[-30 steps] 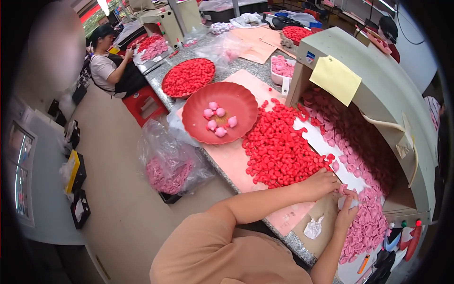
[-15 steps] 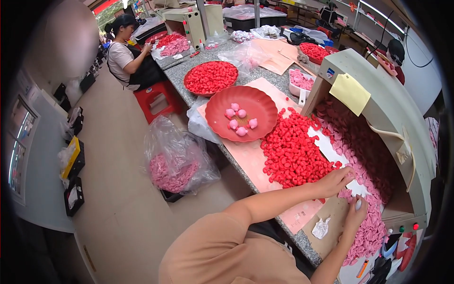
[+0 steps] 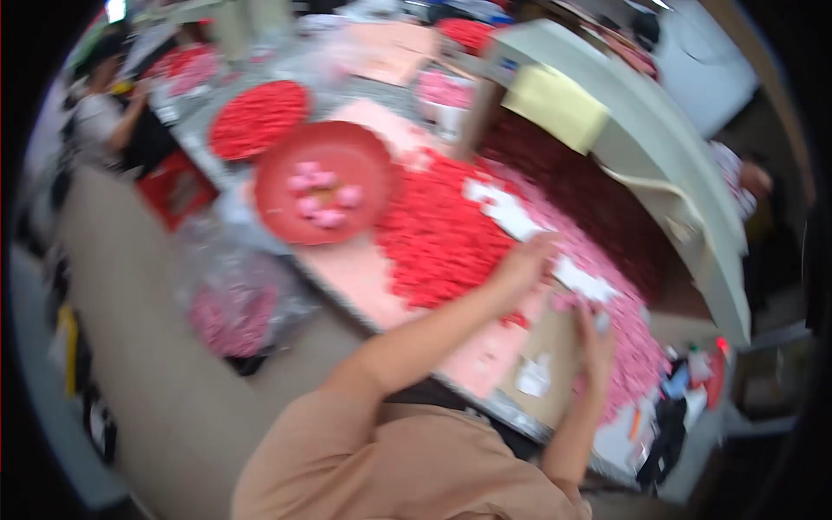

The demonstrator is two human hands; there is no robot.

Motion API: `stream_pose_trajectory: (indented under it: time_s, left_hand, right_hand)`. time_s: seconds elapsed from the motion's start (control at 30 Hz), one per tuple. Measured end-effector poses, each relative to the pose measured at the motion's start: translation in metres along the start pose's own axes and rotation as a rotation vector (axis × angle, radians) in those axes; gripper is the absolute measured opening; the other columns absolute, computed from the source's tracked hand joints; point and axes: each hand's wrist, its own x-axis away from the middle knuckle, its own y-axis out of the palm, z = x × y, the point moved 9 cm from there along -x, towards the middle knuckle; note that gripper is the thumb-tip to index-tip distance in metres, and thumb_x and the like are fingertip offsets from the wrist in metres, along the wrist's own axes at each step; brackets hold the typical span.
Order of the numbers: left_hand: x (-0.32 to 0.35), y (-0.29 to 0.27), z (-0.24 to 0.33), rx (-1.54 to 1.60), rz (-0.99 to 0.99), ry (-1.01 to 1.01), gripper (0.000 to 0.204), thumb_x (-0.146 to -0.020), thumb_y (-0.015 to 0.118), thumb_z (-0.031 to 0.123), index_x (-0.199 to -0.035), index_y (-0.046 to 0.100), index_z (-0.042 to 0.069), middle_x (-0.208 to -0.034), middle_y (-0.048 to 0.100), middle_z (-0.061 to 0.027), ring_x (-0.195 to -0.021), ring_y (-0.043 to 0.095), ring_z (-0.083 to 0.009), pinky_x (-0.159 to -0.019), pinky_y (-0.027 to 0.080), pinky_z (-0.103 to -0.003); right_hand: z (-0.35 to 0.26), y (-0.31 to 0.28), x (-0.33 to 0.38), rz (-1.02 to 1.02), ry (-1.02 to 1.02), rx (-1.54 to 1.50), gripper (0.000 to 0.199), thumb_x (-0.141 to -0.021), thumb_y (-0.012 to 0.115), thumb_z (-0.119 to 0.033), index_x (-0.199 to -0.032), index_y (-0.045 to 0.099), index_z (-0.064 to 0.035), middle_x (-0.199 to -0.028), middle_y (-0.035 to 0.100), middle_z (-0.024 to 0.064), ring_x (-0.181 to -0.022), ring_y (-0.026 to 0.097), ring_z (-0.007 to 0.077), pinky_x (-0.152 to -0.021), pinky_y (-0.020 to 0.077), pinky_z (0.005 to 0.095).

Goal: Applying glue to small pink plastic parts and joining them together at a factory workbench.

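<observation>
Motion smears the whole view. Over a white strip between red and pink pieces, my left hand has its fingers drawn together; whatever they hold is too blurred to name. My right hand, nearer to me, is closed around a small white rounded object, most of which the fingers hide. Beside the left hand spreads a heap of small glossy red pieces. Flat pink pieces lie along the right hand's far side. A red scalloped plate holds several small pink round figures.
A pale arched machine housing with a yellow paper curves over the right side. Beyond the plate stands a bowl of red pieces. A clear bag of pink pieces stands on the floor; a seated person works far left.
The view has swung right, so the table and plate now sit farther left and are blurred. My hands stay near the white strip, with the white object still in the right.
</observation>
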Motion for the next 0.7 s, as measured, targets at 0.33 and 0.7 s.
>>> stream_pose_trajectory:
  time_s: [0.33,0.7]
  left_hand:
    - [-0.006,0.011,0.029,0.316,-0.072,0.040,0.041,-0.095,0.045,0.024,-0.129,0.039,0.000,-0.110,0.053,-0.0109,-0.111,0.051,-0.0238,-0.092,0.044,-0.037]
    - [-0.011,-0.017,0.053,0.318,-0.012,0.179,0.041,-0.096,0.045,0.025,-0.131,0.040,0.004,-0.116,0.052,-0.0076,-0.085,0.049,-0.0111,-0.076,0.043,-0.027]
  right_hand:
    - [-0.008,-0.026,-0.003,0.198,-0.436,0.012,0.021,-0.080,0.066,-0.010,-0.098,0.063,-0.0006,-0.090,0.062,0.0098,-0.090,0.057,0.0196,-0.080,0.0434,0.0288]
    - [-0.066,0.076,0.021,-0.284,-0.646,0.041,0.019,-0.076,0.069,-0.011,-0.090,0.060,-0.0019,-0.088,0.059,0.0102,-0.082,0.058,0.0258,-0.073,0.0456,0.0326]
